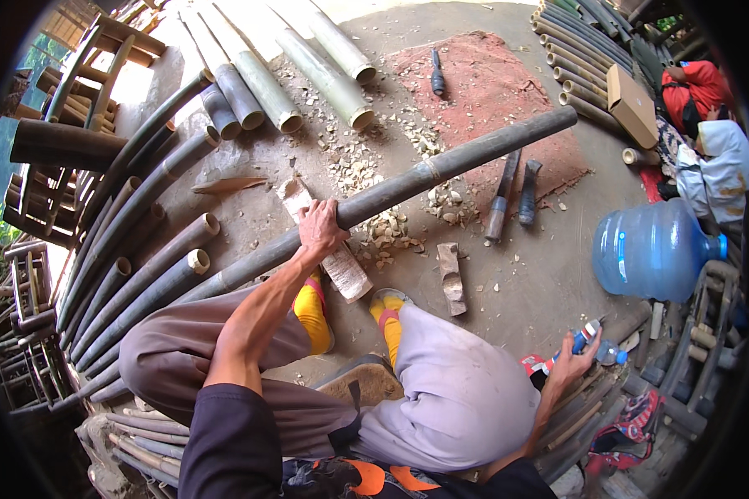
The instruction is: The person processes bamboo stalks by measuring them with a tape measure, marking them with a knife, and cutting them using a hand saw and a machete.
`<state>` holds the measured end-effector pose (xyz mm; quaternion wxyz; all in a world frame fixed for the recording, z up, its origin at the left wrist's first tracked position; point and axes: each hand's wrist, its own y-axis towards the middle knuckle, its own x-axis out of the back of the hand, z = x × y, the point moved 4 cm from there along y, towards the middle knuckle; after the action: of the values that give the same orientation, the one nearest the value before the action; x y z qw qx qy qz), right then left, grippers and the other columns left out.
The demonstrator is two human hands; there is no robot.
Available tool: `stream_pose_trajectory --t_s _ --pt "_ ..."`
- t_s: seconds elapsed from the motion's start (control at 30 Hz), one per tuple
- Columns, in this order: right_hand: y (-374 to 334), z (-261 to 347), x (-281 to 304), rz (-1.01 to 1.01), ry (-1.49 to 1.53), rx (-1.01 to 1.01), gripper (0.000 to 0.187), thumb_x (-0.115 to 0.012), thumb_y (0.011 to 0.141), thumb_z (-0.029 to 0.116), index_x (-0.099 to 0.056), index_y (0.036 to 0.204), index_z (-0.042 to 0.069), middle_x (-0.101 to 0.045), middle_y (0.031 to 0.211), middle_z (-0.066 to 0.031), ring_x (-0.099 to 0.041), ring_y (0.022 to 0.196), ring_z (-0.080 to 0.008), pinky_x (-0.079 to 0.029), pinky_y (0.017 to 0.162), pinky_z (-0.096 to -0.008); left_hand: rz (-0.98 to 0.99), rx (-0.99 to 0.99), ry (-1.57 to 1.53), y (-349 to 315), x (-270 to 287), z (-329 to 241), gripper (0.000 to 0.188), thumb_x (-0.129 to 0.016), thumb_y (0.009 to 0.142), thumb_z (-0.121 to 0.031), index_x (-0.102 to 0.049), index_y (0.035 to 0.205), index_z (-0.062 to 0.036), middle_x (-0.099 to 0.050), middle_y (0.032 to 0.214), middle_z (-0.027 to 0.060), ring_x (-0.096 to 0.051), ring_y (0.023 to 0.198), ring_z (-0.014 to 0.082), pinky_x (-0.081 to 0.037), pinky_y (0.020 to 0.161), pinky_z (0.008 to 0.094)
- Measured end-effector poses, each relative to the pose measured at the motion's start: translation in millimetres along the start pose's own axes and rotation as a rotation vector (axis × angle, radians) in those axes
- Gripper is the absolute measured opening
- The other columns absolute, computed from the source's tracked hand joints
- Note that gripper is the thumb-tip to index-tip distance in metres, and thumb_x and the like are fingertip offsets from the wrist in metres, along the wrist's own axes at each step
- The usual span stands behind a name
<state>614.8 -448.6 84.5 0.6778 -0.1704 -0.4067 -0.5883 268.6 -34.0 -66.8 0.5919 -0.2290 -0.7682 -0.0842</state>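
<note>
My left hand (319, 229) is wrapped round a long dark bamboo pole (466, 160), which slants from beside my left knee up to the far right. Beneath the pole lies a pale wooden block (346, 274), between my feet in yellow socks. Out to the right, my right hand (567, 363) is closed on a small blue-and-white object (588, 334) whose kind I cannot make out. Close beside that hand is a clear plastic bottle with a blue cap (611, 354). Several pale wood chips (384, 226) lie on the floor under the pole.
Cut bamboo poles (250, 87) lie ahead; others (129, 303) crowd the left. Two dark-handled tools (499, 212) and a notched wooden block (451, 279) lie right of the pole. A red cloth (491, 79) spreads beyond. A blue water jug (653, 249) and people sit right.
</note>
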Motion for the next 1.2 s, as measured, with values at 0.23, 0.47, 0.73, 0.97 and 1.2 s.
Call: stream_pose_trajectory --t_s 0.23,0.47,0.73,0.97,1.2 --pt "-22 47 41 -0.157 -0.043 0.115 0.057 -0.058 0.086 0.008 -0.042 0.14 -0.003 -0.059 0.109 -0.0181 -0.06 0.095 -0.0265 -0.047 0.082 -0.0372 0.106 -0.009 -0.043 17 0 -23 0.054 -0.08 0.063 -0.034 -0.055 0.103 -0.007 -0.064 0.102 0.0127 -0.061 0.102 0.0301 -0.043 0.089 0.0439" --pt "-35 85 94 0.039 0.462 0.056 0.054 -0.055 0.091 0.004 -0.038 0.142 -0.003 -0.054 0.079 -0.0054 -0.049 0.06 -0.0095 -0.041 0.054 -0.024 0.074 -0.138 -0.12 15 3 -21 0.066 -0.072 0.072 -0.042 -0.051 0.124 -0.0083 -0.06 0.112 0.0139 -0.058 0.107 0.0298 -0.043 0.091 0.0442" --pt "-35 141 114 0.07 0.406 0.618 0.069 -0.056 0.085 0.018 -0.03 0.142 -0.011 -0.056 0.08 -0.0087 -0.052 0.062 -0.0136 -0.045 0.075 -0.0347 -0.025 -0.128 -0.163 -3 -3 -11 0.065 -0.056 0.087 -0.047 -0.041 0.142 -0.0135 -0.052 0.133 0.0146 -0.05 0.122 0.0293 -0.035 0.102 0.0462" --pt "-35 149 14 0.441 0.775 0.195 0.055 -0.054 0.086 0.004 -0.038 0.138 -0.007 -0.054 0.074 -0.0057 -0.051 0.058 -0.0106 -0.043 0.055 -0.0253 0.044 -0.047 -0.29 2 -2 -5 0.055 -0.05 0.093 -0.04 -0.049 0.134 -0.0035 -0.058 0.125 0.0209 -0.053 0.119 0.0359 -0.038 0.103 0.044" --pt "-106 148 -60 0.749 0.72 0.466 0.053 -0.068 0.078 0.001 -0.051 0.127 -0.011 -0.065 0.113 -0.0229 -0.067 0.097 -0.0234 -0.054 0.085 -0.034 0.015 -0.031 -0.282 13 -6 3 0.047 -0.044 0.094 -0.044 -0.062 0.111 -0.004 -0.066 0.101 0.0229 -0.064 0.095 0.0378 -0.049 0.084 0.0462"
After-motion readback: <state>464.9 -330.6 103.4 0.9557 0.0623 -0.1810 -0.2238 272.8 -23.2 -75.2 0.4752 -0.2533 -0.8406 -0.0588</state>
